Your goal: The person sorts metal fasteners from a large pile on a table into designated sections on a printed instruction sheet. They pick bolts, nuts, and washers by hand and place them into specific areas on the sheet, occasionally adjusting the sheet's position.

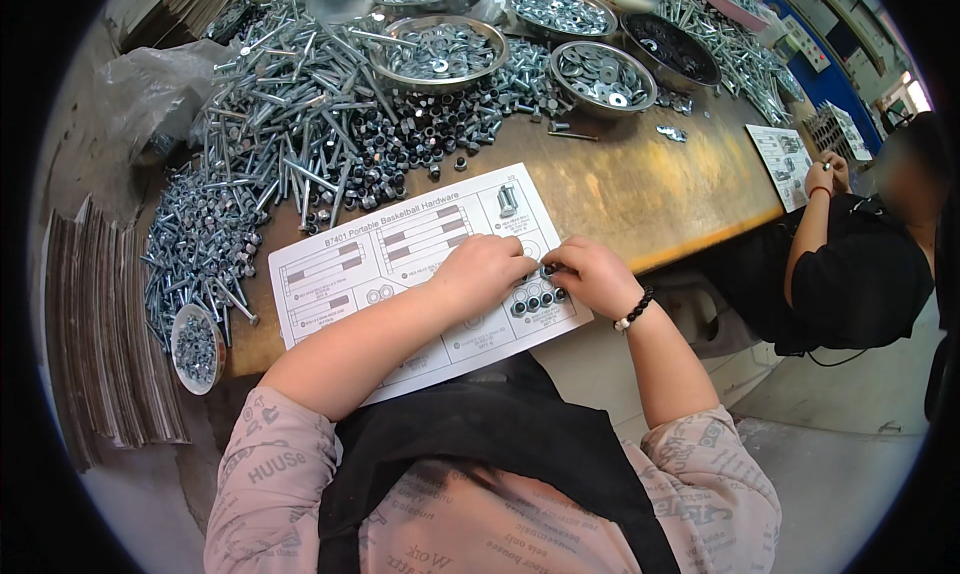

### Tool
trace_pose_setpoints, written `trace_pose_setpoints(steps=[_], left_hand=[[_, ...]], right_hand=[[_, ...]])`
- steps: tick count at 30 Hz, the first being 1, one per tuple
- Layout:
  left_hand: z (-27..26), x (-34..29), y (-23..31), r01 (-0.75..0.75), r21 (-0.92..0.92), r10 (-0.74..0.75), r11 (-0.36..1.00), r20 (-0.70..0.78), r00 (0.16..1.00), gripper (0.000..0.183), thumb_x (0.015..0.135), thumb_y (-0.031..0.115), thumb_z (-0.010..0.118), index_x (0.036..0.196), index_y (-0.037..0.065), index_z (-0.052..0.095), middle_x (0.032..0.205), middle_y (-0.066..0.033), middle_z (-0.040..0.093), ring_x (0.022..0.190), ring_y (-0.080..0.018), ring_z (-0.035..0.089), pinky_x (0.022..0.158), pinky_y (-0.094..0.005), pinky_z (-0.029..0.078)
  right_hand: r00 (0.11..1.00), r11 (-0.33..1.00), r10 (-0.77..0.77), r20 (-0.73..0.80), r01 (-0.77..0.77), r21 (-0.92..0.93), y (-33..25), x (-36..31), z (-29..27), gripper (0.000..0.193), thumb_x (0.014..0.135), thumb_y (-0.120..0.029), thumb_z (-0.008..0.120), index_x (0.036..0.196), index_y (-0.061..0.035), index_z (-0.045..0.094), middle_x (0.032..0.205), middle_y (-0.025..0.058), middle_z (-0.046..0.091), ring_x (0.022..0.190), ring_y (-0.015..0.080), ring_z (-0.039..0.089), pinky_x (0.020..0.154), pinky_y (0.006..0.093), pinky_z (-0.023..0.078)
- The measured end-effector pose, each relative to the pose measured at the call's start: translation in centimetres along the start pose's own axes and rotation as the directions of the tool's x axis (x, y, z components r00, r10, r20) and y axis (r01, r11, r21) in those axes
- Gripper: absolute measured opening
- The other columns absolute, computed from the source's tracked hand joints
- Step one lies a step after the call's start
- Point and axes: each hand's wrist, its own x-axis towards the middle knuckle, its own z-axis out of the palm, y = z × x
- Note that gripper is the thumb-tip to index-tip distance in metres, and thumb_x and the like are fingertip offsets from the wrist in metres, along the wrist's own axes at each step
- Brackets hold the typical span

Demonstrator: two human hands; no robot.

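Observation:
A printed hardware sheet (420,359) with outlined part drawings lies at the table's near edge. Several black-topped lock nuts (533,303) stand in a row on its right part. Just above that row, my left hand (487,271) rests on the sheet with curled fingers; what its fingertips pinch, if anything, is hidden. My right hand (597,277), a beaded bracelet at the wrist, pinches a small dark nut close to the left fingertips. A few silver bolts (508,201) lie together in the sheet's top right box.
Loose bolts (290,104), black-topped nuts and small nuts heap over the table's left and back. Metal bowls of washers (603,77) stand at the back; a small bowl (198,349) sits at the left edge. At right, a co-worker (865,254) handles something over another sheet (778,159).

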Motion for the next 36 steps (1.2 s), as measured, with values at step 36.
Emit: trace_pose_setpoints(steps=[36], left_hand=[[0.8,-1.4,1.2,0.262,-0.377,-0.234,0.888,0.119,0.965,0.026,0.081,0.008,0.049,0.104,0.008,0.061,0.098,-0.0121,0.057,0.093,-0.0288,0.054,0.082,-0.0344,0.043]], right_hand=[[0.989,0.999,0.028,-0.148,-0.025,0.022,0.6,-1.8,0.8,0.017,0.070,-0.001,0.063,0.086,-0.0068,0.066,0.077,0.0082,0.055,0.076,0.0238,0.054,0.066,0.0304,0.044]])
